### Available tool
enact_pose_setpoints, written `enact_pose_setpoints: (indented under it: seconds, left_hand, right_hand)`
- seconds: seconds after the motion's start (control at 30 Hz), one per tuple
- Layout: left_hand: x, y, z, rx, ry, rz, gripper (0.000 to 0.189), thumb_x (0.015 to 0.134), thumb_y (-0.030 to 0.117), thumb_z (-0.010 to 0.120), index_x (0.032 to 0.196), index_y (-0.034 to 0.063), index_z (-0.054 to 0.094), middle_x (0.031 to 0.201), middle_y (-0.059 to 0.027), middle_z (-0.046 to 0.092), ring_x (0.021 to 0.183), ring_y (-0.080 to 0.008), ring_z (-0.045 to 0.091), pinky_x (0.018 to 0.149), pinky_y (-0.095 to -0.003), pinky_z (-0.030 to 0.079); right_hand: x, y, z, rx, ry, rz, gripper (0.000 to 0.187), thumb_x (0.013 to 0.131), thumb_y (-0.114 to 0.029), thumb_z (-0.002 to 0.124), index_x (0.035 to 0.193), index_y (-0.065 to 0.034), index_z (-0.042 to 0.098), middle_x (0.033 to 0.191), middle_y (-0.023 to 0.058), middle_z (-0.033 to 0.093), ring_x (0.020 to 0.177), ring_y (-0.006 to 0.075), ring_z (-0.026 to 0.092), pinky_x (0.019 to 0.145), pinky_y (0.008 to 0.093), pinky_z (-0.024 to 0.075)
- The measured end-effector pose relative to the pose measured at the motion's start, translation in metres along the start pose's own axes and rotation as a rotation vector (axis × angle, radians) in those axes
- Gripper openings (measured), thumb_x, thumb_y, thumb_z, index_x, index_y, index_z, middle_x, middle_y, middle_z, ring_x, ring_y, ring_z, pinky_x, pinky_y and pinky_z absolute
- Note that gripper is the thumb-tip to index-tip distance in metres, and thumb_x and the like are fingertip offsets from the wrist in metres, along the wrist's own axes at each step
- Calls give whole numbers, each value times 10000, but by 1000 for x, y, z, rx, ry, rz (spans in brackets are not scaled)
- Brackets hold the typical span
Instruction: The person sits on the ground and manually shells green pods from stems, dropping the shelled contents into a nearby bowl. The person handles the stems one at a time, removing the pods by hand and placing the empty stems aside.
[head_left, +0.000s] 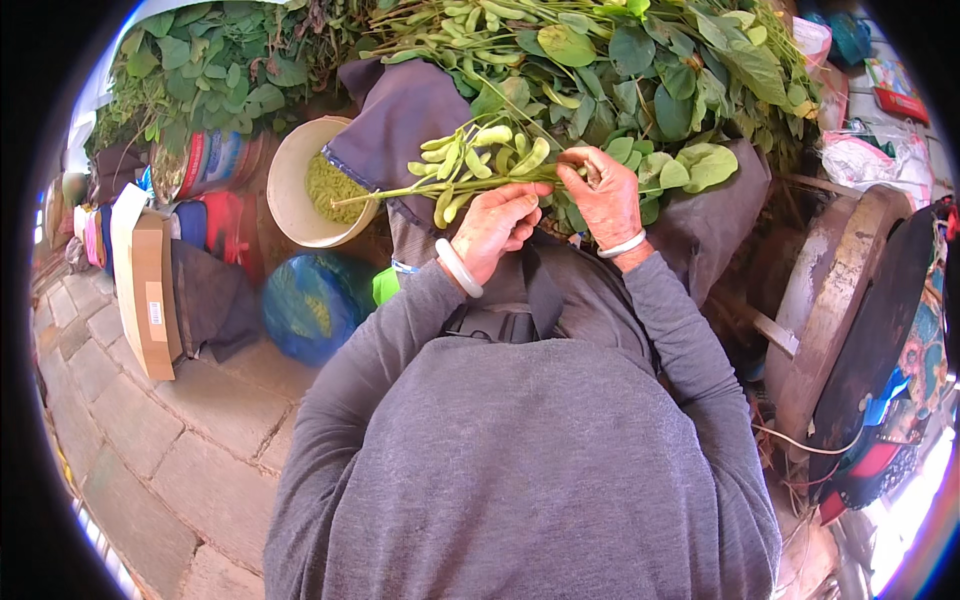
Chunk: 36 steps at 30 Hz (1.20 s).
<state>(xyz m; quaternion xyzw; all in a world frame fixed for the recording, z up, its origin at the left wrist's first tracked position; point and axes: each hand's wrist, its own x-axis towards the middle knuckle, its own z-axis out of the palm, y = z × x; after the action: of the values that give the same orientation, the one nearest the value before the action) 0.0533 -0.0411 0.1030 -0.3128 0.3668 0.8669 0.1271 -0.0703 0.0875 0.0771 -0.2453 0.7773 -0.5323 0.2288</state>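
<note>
My left hand (501, 223) grips the stem of a green soybean stalk (390, 193) over my lap, its cut end pointing left. Plump green pods (487, 154) cluster along it. Near the leafy end, my right hand (602, 196) pinches the same stalk with thumb and bent fingers; what lies between the fingertips is partly hidden. Both wrists wear pale bangles. Left of my hands, a white bucket (283, 184) holds many green pods. Dark purple cloth (409, 112) lies between bucket and stalk. A large heap of soybean plants (637, 67) with leaves and pods lies just beyond.
More leafy plants (217, 67) are piled at the upper left. A blue plastic-covered container (307, 307) stands below the bucket, beside an upright cardboard piece (150, 300). Round wooden boards (832, 300) lean at the right. Paving stones (202, 420) cover the floor at lower left.
</note>
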Motion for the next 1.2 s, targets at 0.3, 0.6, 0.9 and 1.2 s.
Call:
enact_pose_setpoints:
  seconds: [0.3,0.6,0.9,1.2]
  left_hand:
    - [7,1,21,125,104,130,257,927,160,467,1111,2,553,816,6,504,617,-42,407,502,-161,312]
    - [-15,7,32,300,274,613,173,895,149,526,893,-8,601,727,-30,574,583,-67,483,506,-199,380]
    - [-21,-24,-12,105,200,26,212,887,170,495,969,-6,581,726,5,503,551,-36,385,444,-180,262]
    - [-13,-35,-12,138,325,75,116,874,172,521,852,61,547,718,17,487,535,-30,361,436,-175,245]
  right_hand:
    - [-20,-3,0,205,143,31,97,790,7,661,881,13,631,798,-15,601,708,47,511,640,193,412]
    - [-23,-58,4,147,234,-363,164,701,72,684,825,-18,625,702,10,487,560,93,381,502,237,323]
    - [-43,-11,9,-87,-48,-275,107,748,-55,682,834,-33,623,711,63,526,576,199,509,543,289,410]
    - [-3,-38,27,-451,-208,-375,256,766,-258,634,949,-79,620,869,87,601,748,296,613,628,386,495]
